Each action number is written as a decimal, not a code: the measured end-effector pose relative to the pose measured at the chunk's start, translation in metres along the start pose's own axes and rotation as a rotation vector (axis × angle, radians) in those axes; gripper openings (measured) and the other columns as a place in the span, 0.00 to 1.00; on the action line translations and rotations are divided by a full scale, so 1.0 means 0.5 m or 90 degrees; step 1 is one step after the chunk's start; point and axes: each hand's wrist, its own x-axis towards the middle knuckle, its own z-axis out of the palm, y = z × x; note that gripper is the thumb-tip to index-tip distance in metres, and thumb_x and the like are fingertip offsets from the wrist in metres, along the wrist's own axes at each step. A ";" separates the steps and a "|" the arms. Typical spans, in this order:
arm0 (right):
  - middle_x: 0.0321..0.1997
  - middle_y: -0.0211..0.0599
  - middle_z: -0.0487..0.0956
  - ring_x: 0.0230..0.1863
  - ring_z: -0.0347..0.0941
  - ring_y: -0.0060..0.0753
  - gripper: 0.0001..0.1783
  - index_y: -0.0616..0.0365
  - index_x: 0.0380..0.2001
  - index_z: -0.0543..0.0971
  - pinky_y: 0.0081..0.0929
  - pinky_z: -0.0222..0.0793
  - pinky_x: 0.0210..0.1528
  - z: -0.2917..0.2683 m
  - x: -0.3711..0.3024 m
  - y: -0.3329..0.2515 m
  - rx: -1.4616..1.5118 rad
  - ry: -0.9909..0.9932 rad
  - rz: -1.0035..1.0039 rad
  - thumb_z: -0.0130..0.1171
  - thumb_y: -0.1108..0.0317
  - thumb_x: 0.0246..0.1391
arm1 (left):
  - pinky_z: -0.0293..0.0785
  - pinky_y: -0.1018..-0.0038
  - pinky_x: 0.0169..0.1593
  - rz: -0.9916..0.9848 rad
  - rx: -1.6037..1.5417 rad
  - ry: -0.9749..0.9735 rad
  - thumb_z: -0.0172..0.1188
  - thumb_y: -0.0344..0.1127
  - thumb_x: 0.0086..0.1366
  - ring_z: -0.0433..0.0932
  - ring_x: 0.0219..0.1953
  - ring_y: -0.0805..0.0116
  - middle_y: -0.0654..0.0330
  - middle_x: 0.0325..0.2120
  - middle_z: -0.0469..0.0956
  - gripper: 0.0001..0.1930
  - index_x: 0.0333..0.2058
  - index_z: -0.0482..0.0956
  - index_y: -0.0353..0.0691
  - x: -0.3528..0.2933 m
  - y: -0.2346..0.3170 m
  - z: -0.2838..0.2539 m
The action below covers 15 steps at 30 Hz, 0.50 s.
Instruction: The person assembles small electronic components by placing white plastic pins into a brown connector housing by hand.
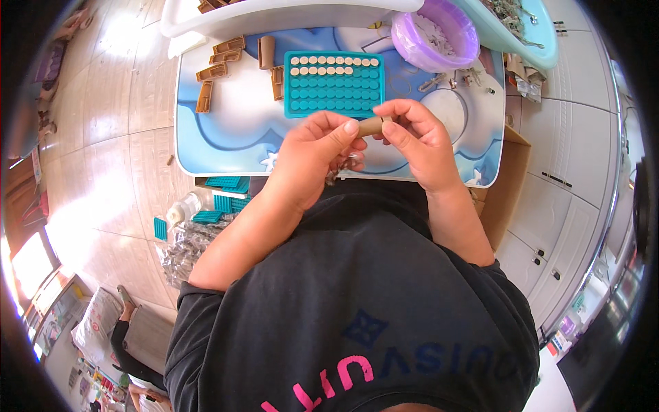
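Note:
My left hand and my right hand meet over the table's near edge, both closed on a short brown casing. Left thumb and fingers pinch its left end; the right thumb and fingertips are at its right end. A small shiny, partly clear thing hangs under my left fingers; I cannot make out what it is. Just beyond the hands lies a teal tray with rows of round wells. White round pieces fill most of its two far rows.
Loose brown casings lie left of the tray. A purple lined basin with white bits stands far right, beside a pale teal tub of metal parts. A white bin spans the back. Plastic bags and teal trays sit lower left.

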 end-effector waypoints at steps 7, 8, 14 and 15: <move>0.34 0.31 0.75 0.35 0.69 0.21 0.12 0.62 0.39 0.75 0.21 0.66 0.37 0.014 -0.007 -0.023 -0.154 -0.036 -0.026 0.59 0.69 0.52 | 0.73 0.75 0.31 0.452 0.501 0.017 0.61 0.26 0.57 0.77 0.28 0.70 0.58 0.27 0.77 0.10 0.37 0.72 0.34 -0.012 -0.007 -0.007; 0.34 0.34 0.76 0.35 0.71 0.25 0.12 0.63 0.38 0.75 0.23 0.66 0.37 0.018 -0.006 -0.033 -0.223 -0.050 -0.078 0.60 0.69 0.51 | 0.73 0.75 0.31 0.451 0.501 0.017 0.61 0.26 0.57 0.77 0.28 0.70 0.58 0.27 0.77 0.10 0.37 0.72 0.34 -0.015 -0.003 -0.006; 0.32 0.41 0.76 0.34 0.73 0.33 0.11 0.63 0.36 0.76 0.27 0.66 0.36 0.028 -0.021 -0.043 -0.349 -0.069 -0.177 0.59 0.69 0.50 | 0.71 0.71 0.29 0.675 0.708 -0.028 0.63 0.27 0.53 0.76 0.27 0.59 0.55 0.24 0.75 0.10 0.33 0.72 0.35 -0.020 0.004 -0.002; 0.31 0.42 0.76 0.33 0.73 0.33 0.11 0.64 0.36 0.76 0.28 0.66 0.35 0.029 -0.022 -0.042 -0.366 -0.068 -0.195 0.58 0.68 0.52 | 0.71 0.73 0.28 0.669 0.703 -0.013 0.61 0.28 0.55 0.76 0.26 0.62 0.56 0.24 0.75 0.09 0.33 0.72 0.35 -0.020 -0.001 -0.003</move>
